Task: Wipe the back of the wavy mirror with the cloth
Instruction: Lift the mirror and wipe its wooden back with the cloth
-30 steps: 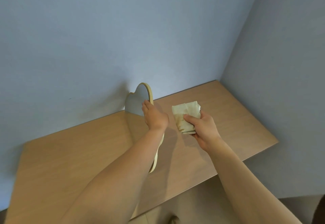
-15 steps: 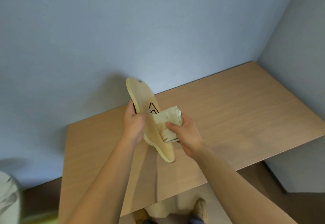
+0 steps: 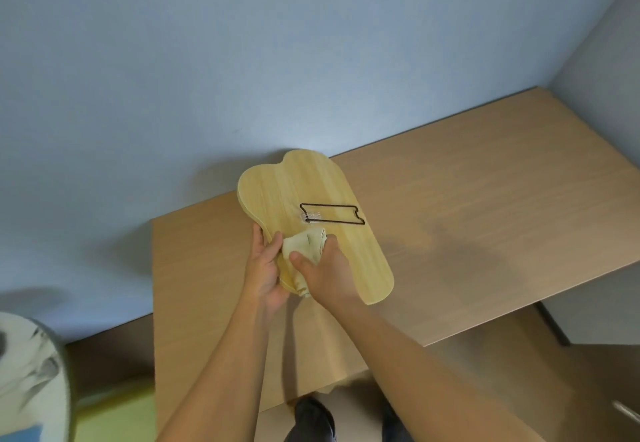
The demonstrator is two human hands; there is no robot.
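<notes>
Left hand (image 3: 265, 268) grips the near-left edge of the wavy pale-wood mirror (image 3: 311, 213), back up over the light wooden bench (image 3: 467, 206), right hand (image 3: 323, 273) pinching the crumpled cream cloth (image 3: 304, 245) there, long axis running away toward the wall.

We can read no text, label, brand, number or sign anywhere in this view. The wooden back of the wavy mirror (image 3: 311, 206) carries only a dark wire hanger (image 3: 332, 214) and no printing, and the cloth (image 3: 304, 247) is plain. The bench (image 3: 467, 206) and the blue wall (image 3: 242, 60) show no markings either.
</notes>
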